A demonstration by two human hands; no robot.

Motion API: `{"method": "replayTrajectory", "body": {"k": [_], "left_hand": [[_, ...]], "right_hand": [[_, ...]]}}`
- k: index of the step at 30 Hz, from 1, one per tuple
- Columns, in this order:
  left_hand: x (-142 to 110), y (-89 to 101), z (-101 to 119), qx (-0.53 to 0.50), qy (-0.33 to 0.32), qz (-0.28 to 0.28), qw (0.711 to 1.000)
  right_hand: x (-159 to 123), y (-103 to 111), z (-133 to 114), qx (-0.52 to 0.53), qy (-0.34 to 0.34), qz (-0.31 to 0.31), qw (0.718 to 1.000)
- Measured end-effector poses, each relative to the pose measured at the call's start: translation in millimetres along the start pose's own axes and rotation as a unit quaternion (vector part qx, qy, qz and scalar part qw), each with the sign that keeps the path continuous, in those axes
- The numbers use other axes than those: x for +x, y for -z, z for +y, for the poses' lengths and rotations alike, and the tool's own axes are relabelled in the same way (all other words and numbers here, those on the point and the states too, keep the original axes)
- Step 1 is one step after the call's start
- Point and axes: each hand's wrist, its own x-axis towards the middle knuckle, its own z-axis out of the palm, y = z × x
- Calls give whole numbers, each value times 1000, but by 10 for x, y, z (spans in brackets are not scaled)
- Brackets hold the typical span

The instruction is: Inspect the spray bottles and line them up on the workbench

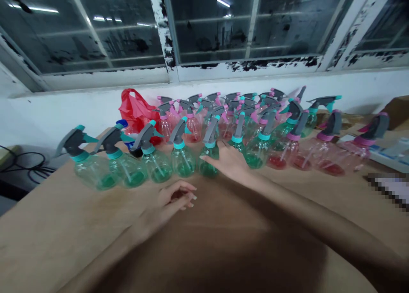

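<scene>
My right hand has its thumb and fingers around a clear green spray bottle in the front row. This bottle stands upright, with a teal collar and a grey trigger head. Nearer to me, my left hand hovers over the table with its fingers loosely curled in toward the thumb, and nothing shows in it. Just beyond it stands another green spray bottle. To the right of my right hand, a further green spray bottle stands close by. The bottles in this row hold a little tinted liquid or show a coloured base; I cannot tell which.
Several pink spray bottles crowd behind the front row. A red plastic bag sits at the back left beside a blue-capped bottle. Black cables lie left of the wooden table. A cardboard box is at right.
</scene>
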Motion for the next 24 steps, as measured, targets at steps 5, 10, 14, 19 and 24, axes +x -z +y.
{"method": "replayTrajectory", "body": {"k": [5,10,14,19,24], "left_hand": [[-40,-25,156,40,-46,100,993],[-2,-236,319,76,-100,124,984],[32,-462,518,67,-155,97,981],[15,-712,722,35,-163,47,985],[24,-869,743,-2,-162,38,986]], "right_hand": [[-361,174,-92,5,-11,-37,999],[-782,360,-177,8,34,-39,999],[-1055,489,-230,33,61,-56,996],[-1274,557,-230,61,76,-43,994],[-1396,512,-182,20,78,-5,997]]}}
